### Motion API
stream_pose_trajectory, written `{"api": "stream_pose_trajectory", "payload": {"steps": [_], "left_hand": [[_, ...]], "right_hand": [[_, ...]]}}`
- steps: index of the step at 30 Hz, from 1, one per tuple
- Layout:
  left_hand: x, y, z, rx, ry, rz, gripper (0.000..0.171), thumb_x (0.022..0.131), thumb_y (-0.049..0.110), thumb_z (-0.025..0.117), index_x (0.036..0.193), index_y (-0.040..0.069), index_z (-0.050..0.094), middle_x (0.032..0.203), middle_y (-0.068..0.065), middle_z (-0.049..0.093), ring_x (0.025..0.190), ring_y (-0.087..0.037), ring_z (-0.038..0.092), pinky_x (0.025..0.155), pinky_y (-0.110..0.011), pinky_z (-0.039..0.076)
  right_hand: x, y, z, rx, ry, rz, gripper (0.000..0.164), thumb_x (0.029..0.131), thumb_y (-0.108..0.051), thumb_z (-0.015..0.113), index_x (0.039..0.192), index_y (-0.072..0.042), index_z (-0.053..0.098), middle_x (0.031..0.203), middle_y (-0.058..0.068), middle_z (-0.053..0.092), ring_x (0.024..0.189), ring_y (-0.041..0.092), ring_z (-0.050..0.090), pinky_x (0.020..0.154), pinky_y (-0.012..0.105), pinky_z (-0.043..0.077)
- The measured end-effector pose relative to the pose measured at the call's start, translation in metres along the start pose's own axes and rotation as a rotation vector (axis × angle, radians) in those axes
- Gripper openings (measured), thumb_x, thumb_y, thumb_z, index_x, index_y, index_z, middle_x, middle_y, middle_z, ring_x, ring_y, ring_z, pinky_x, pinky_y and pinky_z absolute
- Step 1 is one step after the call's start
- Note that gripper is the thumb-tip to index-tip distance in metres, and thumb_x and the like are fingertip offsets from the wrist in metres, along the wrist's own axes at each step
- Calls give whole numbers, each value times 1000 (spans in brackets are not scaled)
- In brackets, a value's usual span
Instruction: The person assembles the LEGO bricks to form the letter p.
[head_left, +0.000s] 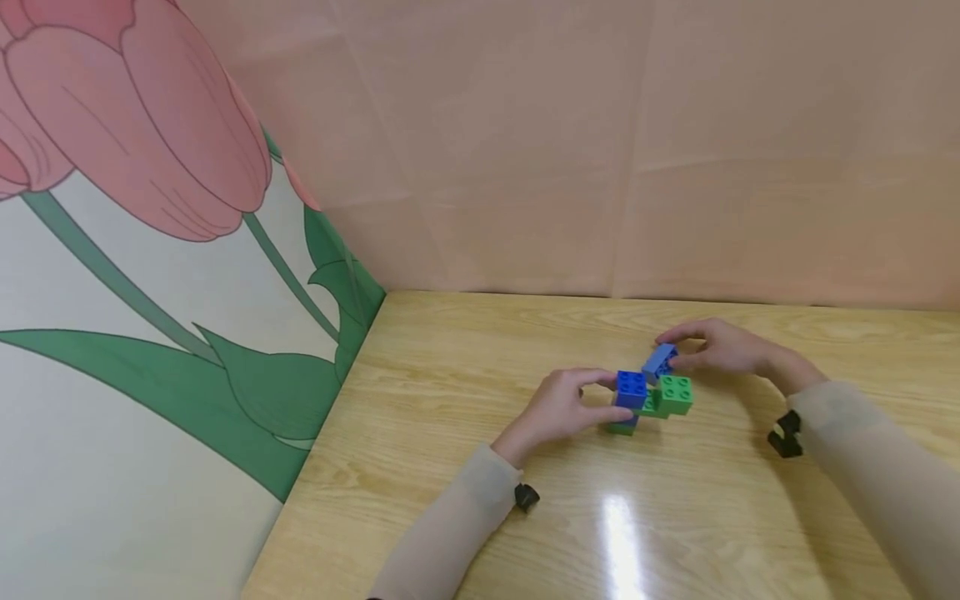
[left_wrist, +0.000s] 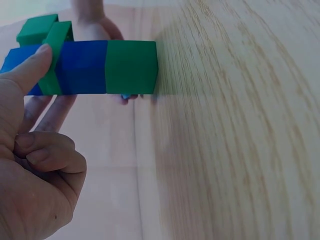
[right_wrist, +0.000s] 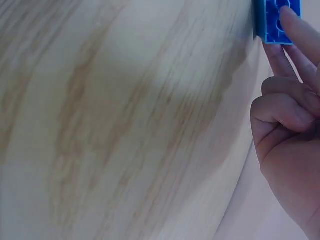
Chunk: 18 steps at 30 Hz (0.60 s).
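Observation:
My left hand (head_left: 551, 408) pinches a small tower of building bricks between thumb and fingers. A dark blue brick (head_left: 631, 388) tops it. Below that a green piece reaches out to the right and carries a bright green brick (head_left: 677, 394). In the left wrist view, another blue brick (left_wrist: 82, 67) and a green brick (left_wrist: 131, 67) form the lower end, close to the tabletop. Just behind the tower, my right hand (head_left: 726, 347) holds a lighter blue brick (head_left: 659, 361) tilted. Its hollow underside faces the camera in the right wrist view, the thumb over it.
Pale wood-grain tabletop (head_left: 450, 375) surrounds the bricks, with a glare streak (head_left: 621, 542) near the front. A plain pinkish sheet (head_left: 525, 167) rises behind the back edge. On the left stands a panel (head_left: 172, 283) with printed tulips.

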<state>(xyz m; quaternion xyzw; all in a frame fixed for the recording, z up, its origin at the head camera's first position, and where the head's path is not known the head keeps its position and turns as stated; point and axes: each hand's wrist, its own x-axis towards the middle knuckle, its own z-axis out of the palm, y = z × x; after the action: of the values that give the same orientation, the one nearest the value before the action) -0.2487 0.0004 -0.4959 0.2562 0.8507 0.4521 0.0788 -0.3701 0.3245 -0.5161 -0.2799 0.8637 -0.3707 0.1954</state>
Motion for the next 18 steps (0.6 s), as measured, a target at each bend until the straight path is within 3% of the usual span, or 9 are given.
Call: {"api": "stream_pose_trajectory", "payload": {"steps": [18], "left_hand": [[7,-1,0,20,18,2,48,92,47,78,133,23,71,117,19,70,106,-17,66,73,-21,49]], "right_hand": [[1,9,-3,-4,63,-2,36,93,-33,81,121,-12,70,130,13,65,130,43,51,100,69,44]]}}
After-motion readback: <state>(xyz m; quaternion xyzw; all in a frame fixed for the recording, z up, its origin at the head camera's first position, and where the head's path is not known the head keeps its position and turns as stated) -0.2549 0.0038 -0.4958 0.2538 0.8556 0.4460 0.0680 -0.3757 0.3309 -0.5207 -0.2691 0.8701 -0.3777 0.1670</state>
